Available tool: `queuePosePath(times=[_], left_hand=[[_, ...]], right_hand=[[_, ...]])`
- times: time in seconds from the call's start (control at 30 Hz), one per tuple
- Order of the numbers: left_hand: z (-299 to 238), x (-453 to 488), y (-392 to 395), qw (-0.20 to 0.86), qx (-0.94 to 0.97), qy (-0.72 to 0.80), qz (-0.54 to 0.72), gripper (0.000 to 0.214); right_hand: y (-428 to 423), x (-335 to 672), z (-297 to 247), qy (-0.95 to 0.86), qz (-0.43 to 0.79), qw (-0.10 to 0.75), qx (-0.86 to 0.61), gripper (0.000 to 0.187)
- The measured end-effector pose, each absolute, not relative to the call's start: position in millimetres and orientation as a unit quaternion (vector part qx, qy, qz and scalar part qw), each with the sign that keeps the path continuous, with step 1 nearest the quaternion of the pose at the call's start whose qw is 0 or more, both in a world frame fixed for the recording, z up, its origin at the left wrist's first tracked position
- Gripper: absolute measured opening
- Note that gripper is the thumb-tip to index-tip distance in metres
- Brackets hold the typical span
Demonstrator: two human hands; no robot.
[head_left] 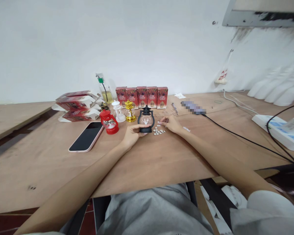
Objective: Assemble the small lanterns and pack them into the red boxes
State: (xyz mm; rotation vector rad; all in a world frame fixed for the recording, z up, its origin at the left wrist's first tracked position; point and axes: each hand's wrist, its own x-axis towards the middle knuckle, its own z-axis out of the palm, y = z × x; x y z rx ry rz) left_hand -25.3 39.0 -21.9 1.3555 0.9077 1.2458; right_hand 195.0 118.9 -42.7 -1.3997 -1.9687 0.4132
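Note:
My left hand [133, 134] is closed around the base of a small black lantern [146, 112], which stands upright with a clear round globe. To the right of it, my right hand [171, 124] has its fingertips pinched at a small white piece [159, 123]. Several small round whitish discs [158, 132] lie on the table between the two hands. Left of the black lantern stand a gold lantern [130, 118], a white lantern [119, 114] and a red lantern [111, 129]. Behind the red one, a dark bronze lantern [103, 106] is partly hidden.
Several red printed boxes [142, 93] stand in a row at the back. Opened red cartons [77, 102], a pump bottle [106, 94] and a phone [86, 137] are at left. To the right lie a screwdriver-like tool [174, 108], a blurred cabled device [193, 107] and a power strip [279, 130].

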Motion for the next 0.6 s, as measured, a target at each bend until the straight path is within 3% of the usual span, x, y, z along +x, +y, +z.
queuePosePath(times=[0.6], left_hand=[[-25, -25, 41, 0.515, 0.548, 0.386, 0.534, 0.043]], right_hand=[[108, 190, -32, -0.768, 0.131, 0.291, -0.555, 0.016]])
